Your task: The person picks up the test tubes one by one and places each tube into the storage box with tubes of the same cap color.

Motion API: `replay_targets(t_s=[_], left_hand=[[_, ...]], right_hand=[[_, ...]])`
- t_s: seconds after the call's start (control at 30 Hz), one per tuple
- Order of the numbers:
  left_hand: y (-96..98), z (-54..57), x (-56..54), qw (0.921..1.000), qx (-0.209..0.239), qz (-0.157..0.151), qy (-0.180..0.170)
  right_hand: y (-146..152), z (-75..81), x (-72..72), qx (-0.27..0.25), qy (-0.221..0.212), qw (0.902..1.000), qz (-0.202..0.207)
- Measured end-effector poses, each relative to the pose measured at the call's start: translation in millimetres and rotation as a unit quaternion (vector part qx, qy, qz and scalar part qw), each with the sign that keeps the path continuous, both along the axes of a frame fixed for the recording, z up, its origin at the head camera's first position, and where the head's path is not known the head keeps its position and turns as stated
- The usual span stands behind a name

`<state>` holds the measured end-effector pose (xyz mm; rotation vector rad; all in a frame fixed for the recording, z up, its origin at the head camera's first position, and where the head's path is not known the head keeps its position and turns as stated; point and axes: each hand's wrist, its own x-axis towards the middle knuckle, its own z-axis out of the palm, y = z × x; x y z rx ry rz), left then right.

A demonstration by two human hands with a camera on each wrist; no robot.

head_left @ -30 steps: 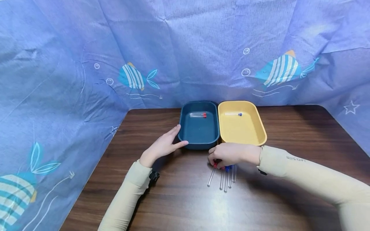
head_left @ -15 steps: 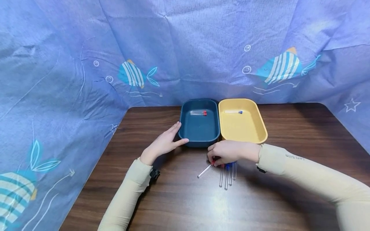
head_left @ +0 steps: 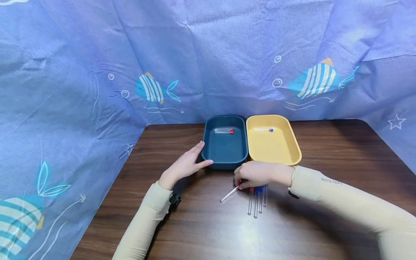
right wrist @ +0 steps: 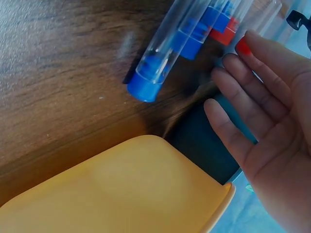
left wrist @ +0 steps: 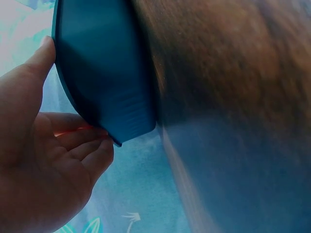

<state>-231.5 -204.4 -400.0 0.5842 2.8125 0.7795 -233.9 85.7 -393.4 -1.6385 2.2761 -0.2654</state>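
My right hand (head_left: 261,173) pinches a clear test tube (head_left: 229,195) by its red cap, seen between thumb and index finger in the right wrist view. The tube slants toward the lower left, just above or on the table; I cannot tell which. Beside that hand lie a red-capped tube (head_left: 250,206) and several blue-capped tubes (right wrist: 146,85), roughly side by side. My left hand (head_left: 183,166), thumb and fingers spread, touches the near left corner of a dark blue bin (head_left: 224,153). Two red-capped tubes (head_left: 224,132) lie in that bin.
A yellow bin (head_left: 276,150) stands against the blue bin's right side, holding a blue-capped tube (head_left: 264,130). Both bins sit near the far edge of the brown wooden table (head_left: 195,224). Behind them hangs a blue curtain (head_left: 224,54) printed with fish.
The pinched red-capped tube has swung its lower end to the left, apart from the other tubes. My left hand stays at the blue bin.
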Motion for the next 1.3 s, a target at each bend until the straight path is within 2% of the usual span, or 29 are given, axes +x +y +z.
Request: replay_targets(t_s=[0.37, 0.63, 0.93, 1.3], left_hand=[[-0.1, 1.1, -2.7, 1.0, -0.001, 0.0, 0.005], [0.6, 0.8, -0.8, 1.0, 0.006, -0.003, 0.004], [-4.1, 0.1, 2.1, 1.0, 0.0, -0.005, 0.006], [-2.3, 0.6, 0.1, 0.9999, 0.007, -0.008, 0.006]], right_hand=[[-1.8, 10.7, 5.2, -0.008, -0.013, 0.9998, 0.009], [4.9, 24.4, 9.0, -0.028, 0.013, 0.9992, 0.025], [9.9, 49.5, 10.2, -0.08, 0.002, 0.9967, 0.016], [18.7, 79.6, 1.3, -0.099, 0.008, 0.9951, 0.002]])
